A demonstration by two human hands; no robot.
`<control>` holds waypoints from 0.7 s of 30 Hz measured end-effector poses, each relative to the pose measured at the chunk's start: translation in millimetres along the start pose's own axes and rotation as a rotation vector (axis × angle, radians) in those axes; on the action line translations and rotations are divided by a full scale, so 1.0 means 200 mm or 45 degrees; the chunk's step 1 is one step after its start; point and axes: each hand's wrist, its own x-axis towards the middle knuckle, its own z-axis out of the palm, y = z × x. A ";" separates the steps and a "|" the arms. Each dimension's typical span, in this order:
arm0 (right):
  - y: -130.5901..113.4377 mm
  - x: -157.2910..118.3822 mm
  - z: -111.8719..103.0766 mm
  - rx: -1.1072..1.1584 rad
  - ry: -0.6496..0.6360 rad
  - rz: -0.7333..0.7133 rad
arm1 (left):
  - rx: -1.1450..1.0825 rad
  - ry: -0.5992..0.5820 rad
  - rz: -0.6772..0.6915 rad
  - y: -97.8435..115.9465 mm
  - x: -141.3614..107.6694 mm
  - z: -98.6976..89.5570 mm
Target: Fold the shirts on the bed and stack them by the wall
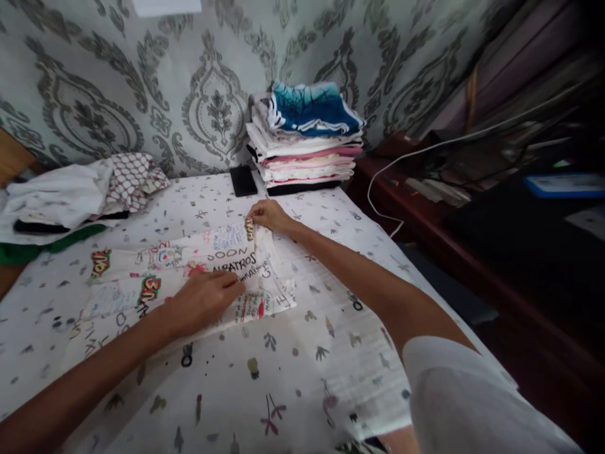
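Your right hand point(273, 215) pinched the lettered white cloth point(229, 253); your left hand point(204, 301) lay on it, grip unclear. Apparently folding; next move called for aligning edges.

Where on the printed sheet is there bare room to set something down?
Widest: the printed sheet near the wearer, between left forearm, right forearm and written-on cloth. Smaller: between right forearm and clothes stack. Crowded: the middle, where left hand and right hand touch the cloth; the far edge, with phone and stack; far left, with garment heap.
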 end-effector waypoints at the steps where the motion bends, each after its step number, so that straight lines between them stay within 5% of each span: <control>1: 0.00 0.00 0.00 -0.006 -0.004 0.005 | 0.003 -0.007 0.016 0.01 0.00 0.01; 11: -0.05 -0.03 -0.08 -0.156 0.096 0.060 | 0.037 -0.065 -0.044 0.09 0.03 0.00; 14: -0.19 -0.11 0.02 -0.162 0.169 -0.101 | -0.041 -0.048 -0.078 0.12 0.00 -0.05; 17: -0.32 -0.23 0.19 -0.167 0.082 -0.518 | -0.152 -0.009 -0.129 0.09 -0.04 -0.11; 21: -0.40 -0.33 0.33 -0.270 -0.099 -0.588 | -0.167 -0.086 -0.345 -0.11 -0.19 -0.17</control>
